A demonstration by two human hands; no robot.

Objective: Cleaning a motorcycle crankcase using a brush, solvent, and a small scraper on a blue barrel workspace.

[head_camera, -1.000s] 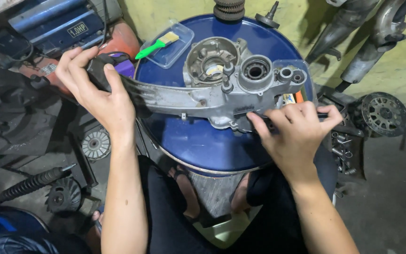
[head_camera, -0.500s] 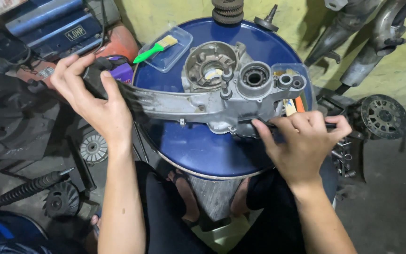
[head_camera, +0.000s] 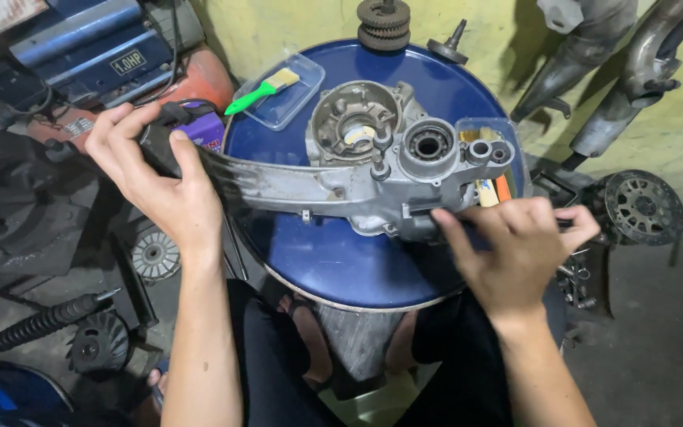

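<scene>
**Cast metal engine casing on a blue drum lid**

The dull grey engine casing [head_camera: 357,170], ribbed and round-bored, lies across the glossy blue drum lid [head_camera: 333,261]. The left hand [head_camera: 160,178] grips its long narrow end; the right hand [head_camera: 515,245] curls fingers over its lower edge. A clear plastic tray [head_camera: 298,99] holds a green-handled brush [head_camera: 262,88].

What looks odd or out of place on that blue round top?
The grey engine casing overhangs the blue drum top on the left, its long arm held up by the left hand. The right hand grips its lower edge. Nothing looks spilled or broken.
</scene>
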